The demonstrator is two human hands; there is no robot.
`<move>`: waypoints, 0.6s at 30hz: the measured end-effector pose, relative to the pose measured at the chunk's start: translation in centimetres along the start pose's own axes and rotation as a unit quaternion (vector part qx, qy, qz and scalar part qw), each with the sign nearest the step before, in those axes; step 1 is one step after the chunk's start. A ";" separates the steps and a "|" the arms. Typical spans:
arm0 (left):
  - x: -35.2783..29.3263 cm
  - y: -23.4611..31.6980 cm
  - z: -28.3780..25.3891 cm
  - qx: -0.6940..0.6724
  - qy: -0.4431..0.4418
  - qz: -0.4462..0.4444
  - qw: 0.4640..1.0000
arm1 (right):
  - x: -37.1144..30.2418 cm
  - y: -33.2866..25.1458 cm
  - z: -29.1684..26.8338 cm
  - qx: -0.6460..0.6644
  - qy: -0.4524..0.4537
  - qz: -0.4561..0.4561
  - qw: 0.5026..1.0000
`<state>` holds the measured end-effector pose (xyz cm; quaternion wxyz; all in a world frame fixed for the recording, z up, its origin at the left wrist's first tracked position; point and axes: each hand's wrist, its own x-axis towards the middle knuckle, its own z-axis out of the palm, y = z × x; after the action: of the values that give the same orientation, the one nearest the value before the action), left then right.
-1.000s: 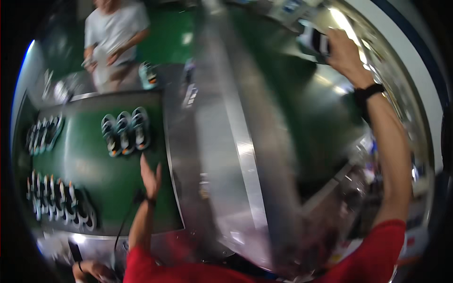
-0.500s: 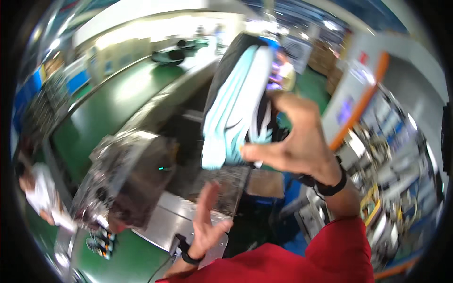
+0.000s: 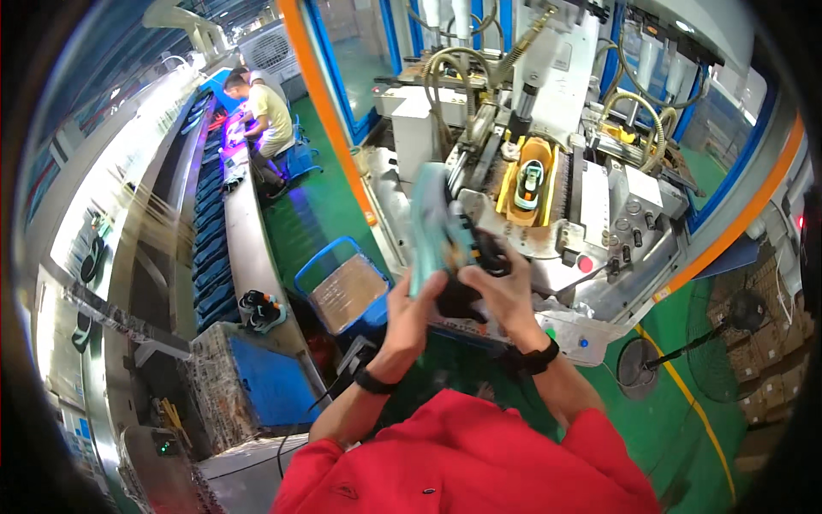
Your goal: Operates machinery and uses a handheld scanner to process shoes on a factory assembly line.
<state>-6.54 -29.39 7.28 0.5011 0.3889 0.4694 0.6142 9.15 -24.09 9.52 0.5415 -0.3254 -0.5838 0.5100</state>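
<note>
A shoe [image 3: 435, 224] with a pale teal sole and dark upper is held up in front of me, blurred by motion. My left hand [image 3: 408, 322] is closed on its near left side, thumb against it. Wrapped round the dark part of the same shoe is my right hand [image 3: 503, 295]. Both wrists wear black bands. Beyond the held shoe, a machine [image 3: 591, 201] has a yellow cradle [image 3: 505, 206], with another shoe [image 3: 530, 184] lying in it.
Left of me a conveyor [image 3: 244, 223] carries a row of dark items, with a shoe [image 3: 262, 312] at its near end. A blue bin [image 3: 342, 287] holds a cardboard box. A person [image 3: 267, 116] sits further off. To the right is a fan [image 3: 728, 330].
My view has swung right to the machine. The shoe, earlier raised in my right hand alone, is now lower and in both hands. My left hand, open before, has closed on it.
</note>
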 end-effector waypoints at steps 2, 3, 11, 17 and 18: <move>3.0 -2.1 4.0 0.023 -0.066 -0.100 0.992 | 0.6 1.0 -4.9 -0.012 0.116 0.028 0.993; 4.5 -2.6 5.9 0.051 -0.139 -0.101 0.984 | 0.7 1.5 -7.6 -0.019 0.168 0.049 0.984; 26.5 -14.6 16.2 0.244 -0.058 0.015 0.968 | 0.5 1.9 -22.5 -0.083 0.357 0.029 0.930; 37.8 -21.5 21.8 0.472 -0.025 0.007 0.881 | -2.3 -0.2 -26.0 -0.162 0.466 0.051 0.868; 38.8 -23.1 22.4 0.483 -0.038 0.001 0.875 | -2.3 -0.3 -26.2 -0.150 0.488 0.055 0.858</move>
<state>12.96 14.18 -9.05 0.2675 0.6059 0.6880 0.2965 34.96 -19.91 6.32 0.6727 -0.6413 -0.2958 0.2208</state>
